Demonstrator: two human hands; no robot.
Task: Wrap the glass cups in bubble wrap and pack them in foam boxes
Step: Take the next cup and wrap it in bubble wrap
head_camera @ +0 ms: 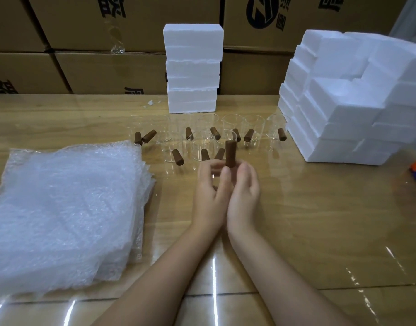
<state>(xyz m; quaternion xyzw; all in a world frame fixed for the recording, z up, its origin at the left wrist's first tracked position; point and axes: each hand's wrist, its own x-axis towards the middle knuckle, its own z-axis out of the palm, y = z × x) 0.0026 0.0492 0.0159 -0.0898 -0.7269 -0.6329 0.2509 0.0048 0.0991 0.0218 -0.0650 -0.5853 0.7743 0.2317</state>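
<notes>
Glass cup (230, 160) above table (308, 208) middle, brown handle (230, 149) pinched by left hand (211, 187) fingers; right hand (244, 187) cupped beside, hold unclear. Probably light, slippery, fragile: best gripped at handle.

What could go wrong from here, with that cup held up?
1. The clear glass cup with a brown cylindrical handle, held by left hand and right hand, is close to the crowded clear glass cups; a slip could break several.
2. The tall stack of white foam boxes just behind them looks uneven; a bump might topple it.
</notes>
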